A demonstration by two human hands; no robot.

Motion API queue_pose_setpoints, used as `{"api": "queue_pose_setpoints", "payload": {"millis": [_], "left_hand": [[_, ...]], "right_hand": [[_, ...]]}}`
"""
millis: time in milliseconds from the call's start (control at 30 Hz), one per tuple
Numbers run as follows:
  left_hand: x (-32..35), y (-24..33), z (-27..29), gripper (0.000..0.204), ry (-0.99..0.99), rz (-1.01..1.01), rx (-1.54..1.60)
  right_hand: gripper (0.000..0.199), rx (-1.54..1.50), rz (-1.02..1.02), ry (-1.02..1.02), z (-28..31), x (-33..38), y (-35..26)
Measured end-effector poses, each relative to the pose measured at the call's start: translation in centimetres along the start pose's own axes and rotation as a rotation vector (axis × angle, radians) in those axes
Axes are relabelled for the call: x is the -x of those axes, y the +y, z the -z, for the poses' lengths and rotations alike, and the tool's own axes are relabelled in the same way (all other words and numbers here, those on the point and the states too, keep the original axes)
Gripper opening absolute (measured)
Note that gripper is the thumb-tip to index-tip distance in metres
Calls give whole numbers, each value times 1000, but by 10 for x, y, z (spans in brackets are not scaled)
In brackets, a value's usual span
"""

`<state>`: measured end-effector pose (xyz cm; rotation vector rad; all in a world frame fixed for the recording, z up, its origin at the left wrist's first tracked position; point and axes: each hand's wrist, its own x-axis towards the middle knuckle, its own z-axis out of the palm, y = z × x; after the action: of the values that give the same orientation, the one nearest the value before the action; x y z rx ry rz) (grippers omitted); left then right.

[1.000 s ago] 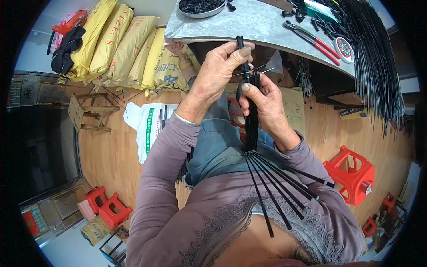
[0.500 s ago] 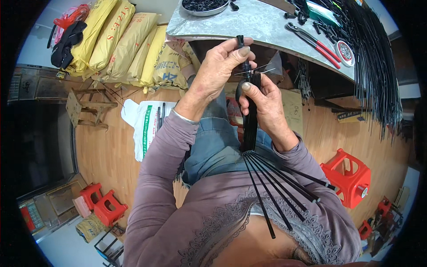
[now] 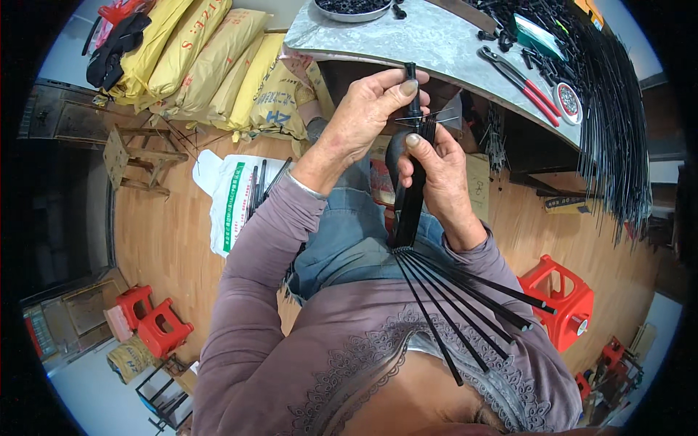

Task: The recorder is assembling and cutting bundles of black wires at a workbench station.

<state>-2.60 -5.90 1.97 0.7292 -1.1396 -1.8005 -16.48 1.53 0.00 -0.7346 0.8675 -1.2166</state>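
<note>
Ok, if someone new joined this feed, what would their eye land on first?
Probably the fan of thin black rods spreading over the person's chest from a dark bundle that the right hand grips at centre, while the left hand pinches a black tube just above. Next, the bright red stool on the floor at right and the yellow sacks at upper left.

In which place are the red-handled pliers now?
In the head view, the pliers lie at the upper right on the grey table, just left of the round dish.
</note>
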Motion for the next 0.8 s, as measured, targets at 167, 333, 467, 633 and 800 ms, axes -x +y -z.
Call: {"api": "queue_pose_setpoints", "payload": {"millis": [167,333,467,633,800], "left_hand": [[3,-4,1,34,62,20,20],[5,-2,-3,34,70,40,145],[5,1,-8,31,158,49,50],[4,-1,-9,30,195,51,10],[4,-6,2,30,68,70,284]], "right_hand": [[20,-22,-7,-4,2,-1,1],[19,-20,-1,-10,0,-2,2],[20,36,-12,-23,1,-3,2],[19,-54,-12,-24,0,-4,0],[20,-142,-66,-50,0,-3,0]]}}
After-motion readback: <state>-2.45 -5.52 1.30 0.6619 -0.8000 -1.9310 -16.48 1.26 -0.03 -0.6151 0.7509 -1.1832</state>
